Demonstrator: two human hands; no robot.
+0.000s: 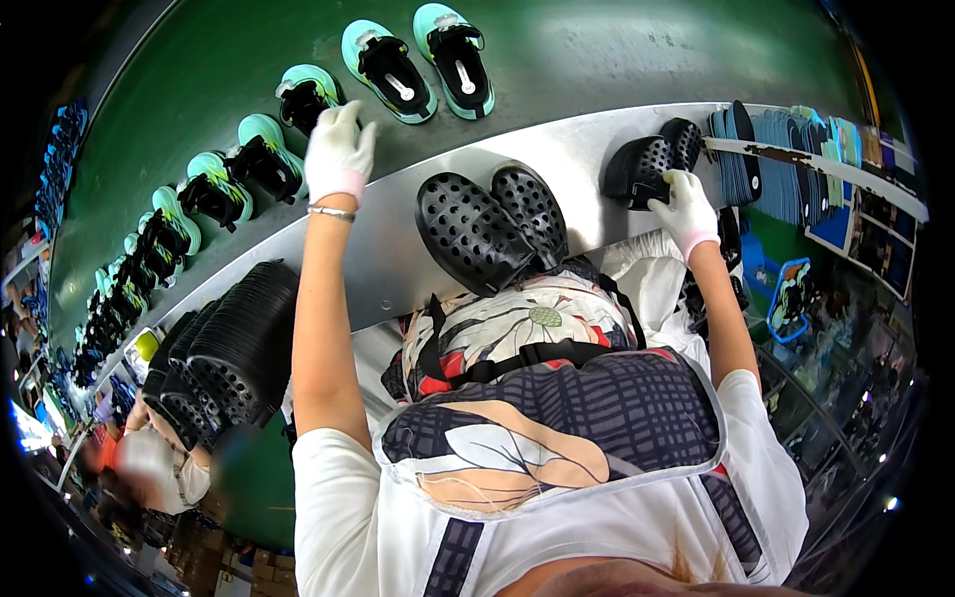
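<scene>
My left hand (340, 151), in a white glove, reaches over the bench's far side with its fingers apart. It overlaps the near right edge of a mint-green and black sneaker (307, 82); whether it touches is hard to tell. Gloved as well, my right hand (686, 211) has its fingers closed on the edge of a black perforated shoe-shaped form (637, 171), which stands beside a second such form (682, 142). Between my arms, another pair of black perforated forms (473, 231) lies on the metal ledge in front of my apron (547, 403).
Two sneakers (391, 75) stand on the green surface (597, 50), with a row of more curving away left. Stacked black perforated forms (239, 338) sit by my left arm. Blue insoles (781, 164) line a rack at the right, past a metal rail (826, 169). Another person (164, 463) works at lower left.
</scene>
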